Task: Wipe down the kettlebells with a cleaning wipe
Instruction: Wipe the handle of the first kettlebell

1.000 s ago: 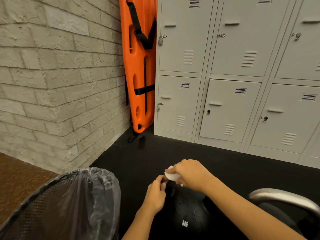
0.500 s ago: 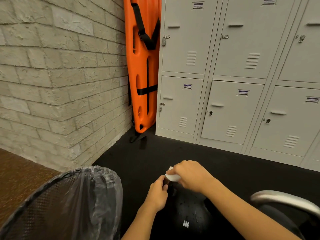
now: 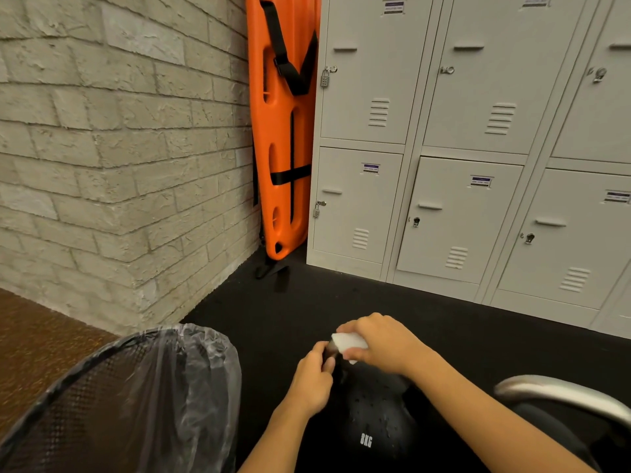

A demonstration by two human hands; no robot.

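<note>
Compared with half a second ago, little change is recorded. The right hand [image 3: 382, 343] is still curled over the white cleaning wipe [image 3: 348, 343], and the wipe is still pressed onto the top of the kettlebell handle. The left hand [image 3: 312, 380] is still closed on the left side of that handle, just below and beside the wipe. The two hands are held close together, almost touching. The view is shifted very slightly; the background is otherwise unchanged.

The kettlebell [image 3: 372, 418] is seen on the black floor [image 3: 273, 315], low in the head view, between the forearms. Its body is black and rounded, marked "8KG" in white near the bottom. Small droplets or specks are noted across its upper surface. Most of the handle is hidden by the hands and wipe, so its finish cannot be told.

A mesh bin with a clear plastic liner [image 3: 153, 387] stands just left of the kettlebell. A curved metal handle [image 3: 560, 396] of a second dark object is seen at the lower right. Grey lockers [image 3: 461, 148], an orange board [image 3: 283, 131] and a brick wall [image 3: 119, 165] are behind.
</note>
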